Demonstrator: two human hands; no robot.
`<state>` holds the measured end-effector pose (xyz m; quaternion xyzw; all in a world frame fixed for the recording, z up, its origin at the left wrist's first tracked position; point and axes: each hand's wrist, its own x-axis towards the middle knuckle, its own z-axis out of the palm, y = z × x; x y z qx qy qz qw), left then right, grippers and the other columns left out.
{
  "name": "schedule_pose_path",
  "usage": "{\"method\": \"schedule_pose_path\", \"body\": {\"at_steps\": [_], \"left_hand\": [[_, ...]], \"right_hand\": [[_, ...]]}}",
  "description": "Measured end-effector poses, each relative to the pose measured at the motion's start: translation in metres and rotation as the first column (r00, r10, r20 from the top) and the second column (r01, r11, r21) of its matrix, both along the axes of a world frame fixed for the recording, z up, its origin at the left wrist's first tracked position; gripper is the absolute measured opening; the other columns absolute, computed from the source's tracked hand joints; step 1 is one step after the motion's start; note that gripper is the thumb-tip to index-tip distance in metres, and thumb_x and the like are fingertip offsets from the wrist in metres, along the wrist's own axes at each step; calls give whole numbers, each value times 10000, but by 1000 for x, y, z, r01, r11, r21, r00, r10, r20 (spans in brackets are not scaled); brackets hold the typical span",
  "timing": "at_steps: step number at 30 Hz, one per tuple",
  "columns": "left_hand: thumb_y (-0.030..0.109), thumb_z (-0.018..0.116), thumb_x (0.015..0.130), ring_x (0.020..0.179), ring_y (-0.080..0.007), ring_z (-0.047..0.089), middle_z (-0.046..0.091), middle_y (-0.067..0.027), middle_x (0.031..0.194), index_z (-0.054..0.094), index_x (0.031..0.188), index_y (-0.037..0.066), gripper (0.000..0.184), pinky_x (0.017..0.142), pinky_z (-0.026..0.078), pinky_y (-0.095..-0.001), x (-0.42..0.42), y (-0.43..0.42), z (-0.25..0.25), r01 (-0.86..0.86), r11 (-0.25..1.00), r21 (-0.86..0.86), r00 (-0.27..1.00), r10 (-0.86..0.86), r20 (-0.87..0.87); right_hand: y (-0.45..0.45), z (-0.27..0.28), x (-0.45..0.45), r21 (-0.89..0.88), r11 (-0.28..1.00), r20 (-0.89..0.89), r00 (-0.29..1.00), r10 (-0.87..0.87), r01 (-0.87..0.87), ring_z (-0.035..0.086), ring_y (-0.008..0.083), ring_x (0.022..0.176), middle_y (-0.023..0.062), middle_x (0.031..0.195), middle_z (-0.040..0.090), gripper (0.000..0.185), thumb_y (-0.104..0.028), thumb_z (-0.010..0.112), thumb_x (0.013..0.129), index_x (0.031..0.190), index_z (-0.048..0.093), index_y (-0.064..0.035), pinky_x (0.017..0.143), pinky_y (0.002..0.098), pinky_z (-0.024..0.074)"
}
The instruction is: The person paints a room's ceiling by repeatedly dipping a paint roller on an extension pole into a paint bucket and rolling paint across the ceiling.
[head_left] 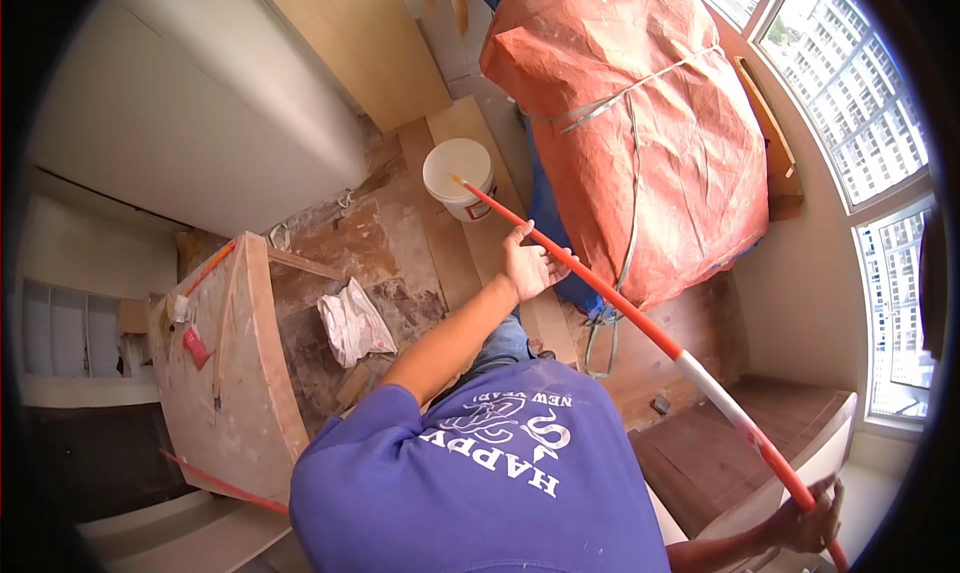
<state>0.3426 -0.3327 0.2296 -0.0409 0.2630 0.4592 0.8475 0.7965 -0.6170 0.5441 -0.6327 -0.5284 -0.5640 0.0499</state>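
Observation:
A long red and white pole (640,318) runs diagonally across the view. Its yellowish tip overlaps the mouth of a white bucket (470,208); whether it touches the bucket I cannot tell. Partway along the pole, my left hand (530,263) holds it loosely, thumb on one side and fingers partly stretched beneath. At the lower right, my right hand (808,521) is wrapped around the pole near its other end. Part of that hand lies in shadow.
A large bundle under an orange tarp (640,123), tied with cord, stands beyond my left hand. A dusty board-topped piece (225,363) is at left, near a crumpled white sack (355,323). A brown cabinet top (735,438) sits below the windows (850,93).

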Motion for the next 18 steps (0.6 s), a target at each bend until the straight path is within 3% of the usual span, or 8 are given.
{"method": "schedule_pose_path", "body": {"at_steps": [2, 3, 6, 8, 11, 15, 16, 18], "left_hand": [[599, 680, 817, 1132, -381, 601, 557, -212, 1149, 429, 1242, -127, 877, 974, 517, -475, 4, 8, -22, 19, 1000, 1, 999, -19, -51], [596, 685, 812, 1142, -378, 597, 558, -216, 1177, 428, 1254, -117, 877, 976, 516, -476, 6, 2, -9, 32, 999, -22, 999, -32, 6], [597, 685, 809, 1152, -377, 591, 557, -210, 1169, 420, 1268, -115, 887, 981, 514, -478, 7, -15, 17, 79, 996, 49, 995, -81, 51], [600, 683, 811, 1158, -377, 586, 553, -214, 1168, 398, 1284, -120, 907, 991, 508, -487, 2, -13, 17, 42, 998, 39, 996, -45, 73], [596, 687, 814, 1161, -396, 578, 539, -213, 1180, 375, 1300, -121, 921, 996, 508, -488, -1, -2, 5, -34, 999, -22, 998, 35, 57], [594, 699, 805, 1151, -386, 586, 537, -212, 1171, 383, 1298, -123, 925, 1004, 501, -501, 9, -12, 10, 52, 999, -4, 996, -52, 75], [592, 703, 803, 1152, -383, 585, 537, -211, 1168, 384, 1299, -123, 927, 1003, 501, -502, 8, -17, 17, 58, 998, 12, 996, -59, 74], [588, 711, 798, 1153, -377, 585, 535, -209, 1162, 385, 1300, -124, 930, 1001, 503, -504, 8, -26, 24, 60, 997, 47, 995, -63, 82]], "right_hand": [[7, -5, -10, 55, 998, 139, 990, 10, -18, 720, 125, 732, -41, 877, 769, 145, -207, 799, 873, 785, 697, -153, 640, 263, 546], [-7, -3, 3, 51, 995, 118, 989, -90, 84, 721, 130, 733, -41, 877, 769, 155, -211, 795, 877, 777, 690, -156, 644, 264, 547], [-14, 13, 15, 157, 987, 78, 997, 13, -25, 688, 217, 716, 52, 814, 732, 286, -211, 748, 905, 674, 607, -120, 669, 345, 513], [3, 17, -2, 274, 962, 203, 978, -53, -5, 604, 226, 594, -18, 687, 670, 383, -314, 739, 892, 606, 539, -157, 667, 442, 448], [0, 0, -2, 68, 996, 132, 989, -63, 54, 722, 133, 709, -66, 875, 767, 159, -258, 787, 887, 778, 701, -180, 607, 270, 545], [16, 22, -23, 284, 955, 218, 976, 20, -83, 599, 243, 587, -14, 692, 672, 383, -306, 739, 890, 604, 535, -155, 663, 449, 442], [5, 26, -14, 276, 961, 231, 971, -59, -7, 601, 250, 591, -19, 697, 673, 360, -287, 733, 895, 617, 545, -155, 679, 449, 442], [-6, 22, 5, 281, 959, 228, 973, -40, -27, 605, 253, 625, -26, 713, 676, 339, -305, 717, 904, 637, 563, -163, 703, 452, 445]]}}
